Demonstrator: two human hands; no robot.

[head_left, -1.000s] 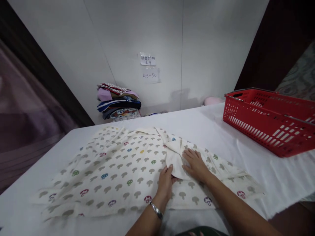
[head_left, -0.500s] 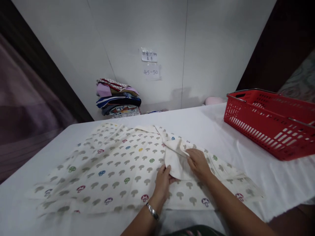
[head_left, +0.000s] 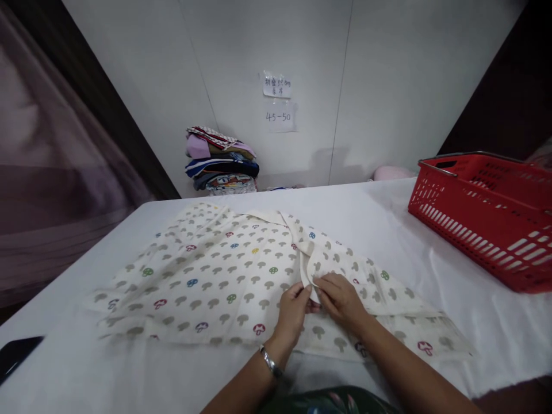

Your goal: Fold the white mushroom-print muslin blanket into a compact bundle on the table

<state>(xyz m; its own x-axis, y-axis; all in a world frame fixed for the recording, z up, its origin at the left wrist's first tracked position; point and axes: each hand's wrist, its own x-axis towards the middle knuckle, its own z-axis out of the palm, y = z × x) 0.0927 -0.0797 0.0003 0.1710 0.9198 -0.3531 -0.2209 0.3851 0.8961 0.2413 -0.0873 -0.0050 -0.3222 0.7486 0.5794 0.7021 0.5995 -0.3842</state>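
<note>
now the white-covered desk [head_left: 366, 210] carries the cream mushroom-print garment [head_left: 233, 270], spread nearly flat before the person and reaching across much of its width. the red basket [head_left: 470, 218] stands on the desk to the right, apart from the garment, while a stack of folded cloth [head_left: 222, 164] sits beyond the far edge. both hands are busy at the garment's front, right of its middle. the right hand [head_left: 345, 302], no longer lying flat on the fabric, pinches one front edge and has brought it across to the left hand [head_left: 293, 316], which pinches the opposite edge. so the plain inner patch between them is down to a narrow strip [head_left: 305, 270]; i judge the front almost closed, though fingers hide whether the edges overlap.
</note>
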